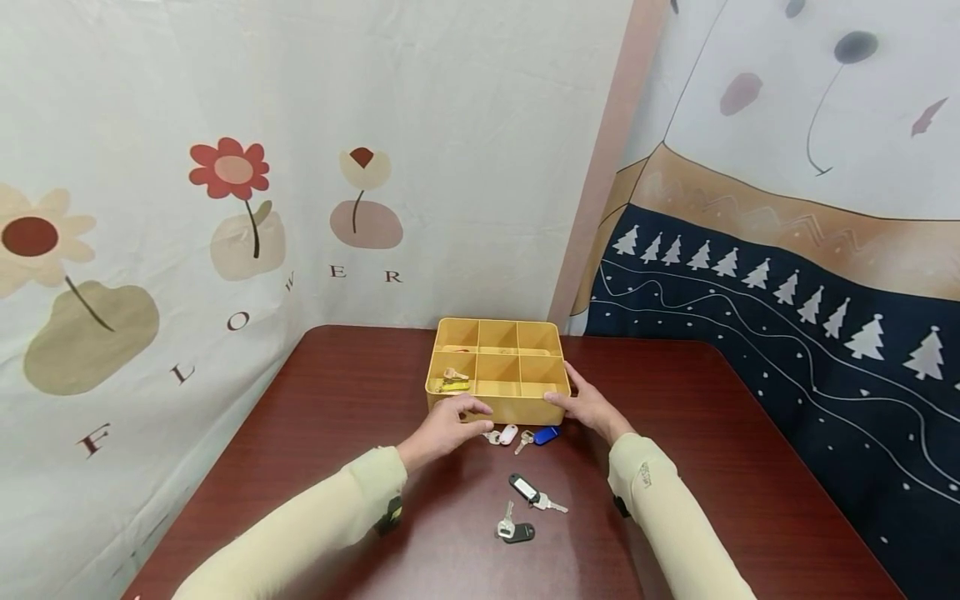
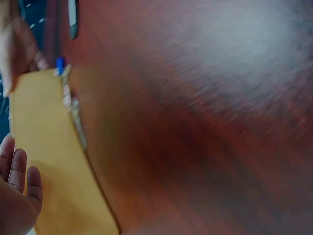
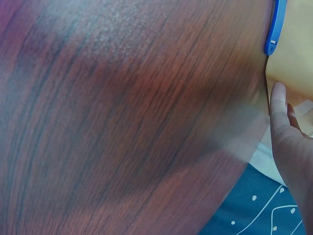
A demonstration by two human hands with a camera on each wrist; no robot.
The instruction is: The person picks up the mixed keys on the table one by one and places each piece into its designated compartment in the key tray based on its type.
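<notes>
A yellow organizer box [image 1: 498,408] with six compartments stands at the table's far edge. My right hand [image 1: 592,408] holds its front right corner, thumb on the front wall and fingers along the side. At the left part of the front wall is my left hand [image 1: 448,429], its fingers loosely bent with nothing between them; they overlap the wall in the left wrist view. A key with a yellow tag [image 1: 454,386] lies in the front left compartment. Along the box's front lie a key with a white tag [image 1: 508,434] and a key with a blue tag [image 1: 547,435].
Nearer on the dark red table [image 1: 360,375] lie two more keys, one with a black-framed tag [image 1: 525,487] and one with a dark tag [image 1: 519,533]. A bit of red shows in the back left compartment. Printed curtains [image 1: 465,167] hang behind and beside the table.
</notes>
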